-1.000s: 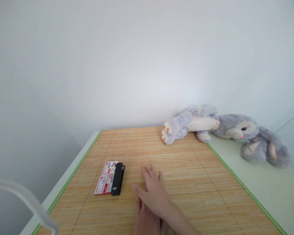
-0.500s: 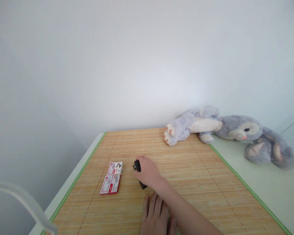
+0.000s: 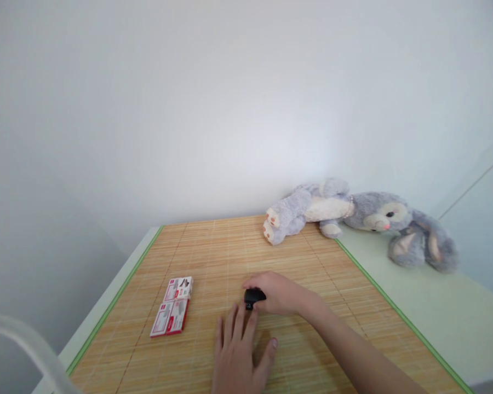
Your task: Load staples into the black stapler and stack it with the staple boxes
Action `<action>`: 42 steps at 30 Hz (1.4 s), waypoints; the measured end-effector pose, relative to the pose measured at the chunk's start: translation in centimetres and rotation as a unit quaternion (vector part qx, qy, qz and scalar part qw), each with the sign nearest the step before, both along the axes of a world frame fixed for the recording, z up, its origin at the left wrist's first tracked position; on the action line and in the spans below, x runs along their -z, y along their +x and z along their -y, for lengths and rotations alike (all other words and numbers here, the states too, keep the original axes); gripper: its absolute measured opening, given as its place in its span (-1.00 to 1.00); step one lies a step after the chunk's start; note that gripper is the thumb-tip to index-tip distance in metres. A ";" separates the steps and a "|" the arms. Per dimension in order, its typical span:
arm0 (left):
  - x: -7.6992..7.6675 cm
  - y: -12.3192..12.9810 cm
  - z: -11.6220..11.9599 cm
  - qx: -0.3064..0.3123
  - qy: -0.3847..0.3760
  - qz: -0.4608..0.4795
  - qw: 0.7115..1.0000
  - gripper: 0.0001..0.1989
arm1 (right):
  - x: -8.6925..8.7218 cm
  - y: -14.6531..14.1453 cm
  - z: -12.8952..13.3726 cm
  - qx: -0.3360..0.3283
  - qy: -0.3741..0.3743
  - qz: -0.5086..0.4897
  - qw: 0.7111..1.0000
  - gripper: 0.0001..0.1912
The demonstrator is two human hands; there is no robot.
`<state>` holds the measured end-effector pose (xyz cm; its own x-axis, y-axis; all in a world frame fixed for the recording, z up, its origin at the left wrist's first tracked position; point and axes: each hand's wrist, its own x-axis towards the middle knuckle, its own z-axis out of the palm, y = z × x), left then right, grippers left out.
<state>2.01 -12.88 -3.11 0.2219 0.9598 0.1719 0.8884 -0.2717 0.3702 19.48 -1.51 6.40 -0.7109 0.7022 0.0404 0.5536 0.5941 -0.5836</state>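
Right hand (image 3: 277, 295): grip clamped on the stapler (image 3: 253, 297), fingers over the far side, thumb on the near side. Black end of the stapler sticks out toward the left; rest of it covered by the hand. Cannot tell whether it rests on the mat (image 3: 217, 251) or is held slightly above. Forearm comes in from the lower right.

Left hand (image 3: 239, 361): palm down at the near middle, back of the hand up, fingers a little spread and pointing away, thumb out to the right. Grip apart, holding nothing. Fingertips lie close by the stapler's near side; contact between them unclear.

Stapler's position: near middle of the mat, right of the boxes (image 3: 176, 316) and well apart from them. Boxes flat, red and white, grouped close together to the left of both hands; print too small to read, though one top bears a dark stapler picture.

Mat is slatted, straw-coloured, green-edged, laid over a pale worktop (image 3: 431, 290). Grey plush rabbit (image 3: 328, 209) lies along the back right, feet on the mat, head and ears over the bare worktop. White wall (image 3: 230, 109) behind. Pale curved strip (image 3: 29, 339) at lower left, nature unclear.
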 end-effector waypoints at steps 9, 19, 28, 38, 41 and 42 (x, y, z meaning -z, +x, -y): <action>-0.6 -0.4 0.0 -0.111 0.029 -0.005 0.993 -0.40 | -3.1 0.9 -0.3 0.046 -0.030 -0.109 0.993 -0.61; -0.4 -0.4 -0.7 -0.104 0.033 -0.023 0.994 -0.40 | 1.0 10.6 1.4 0.176 -0.156 -0.265 0.935 -0.64; -2.2 -5.3 -0.6 -0.227 0.195 -0.017 0.954 -0.54 | 6.0 12.5 5.1 0.290 -0.171 -0.371 0.865 -0.20; 1.5 -9.2 1.5 -0.086 0.141 0.061 0.984 -0.74 | 7.4 9.9 11.1 0.339 -0.284 -0.327 0.835 -0.41; 0.7 -6.6 1.2 -0.041 0.075 0.137 0.987 -0.75 | 7.0 7.2 11.2 0.319 -0.327 -0.307 0.835 -0.39; 0.2 -5.8 1.0 -0.031 0.052 0.162 0.985 -0.75 | 7.0 6.4 11.1 0.317 -0.329 -0.304 0.836 -0.38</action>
<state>-3.75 -13.90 -3.33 0.0817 0.9434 0.3216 0.7446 -0.2722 0.6095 25.86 -12.57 -0.62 -0.1769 0.9421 -0.2848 0.1180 -0.2670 -0.9565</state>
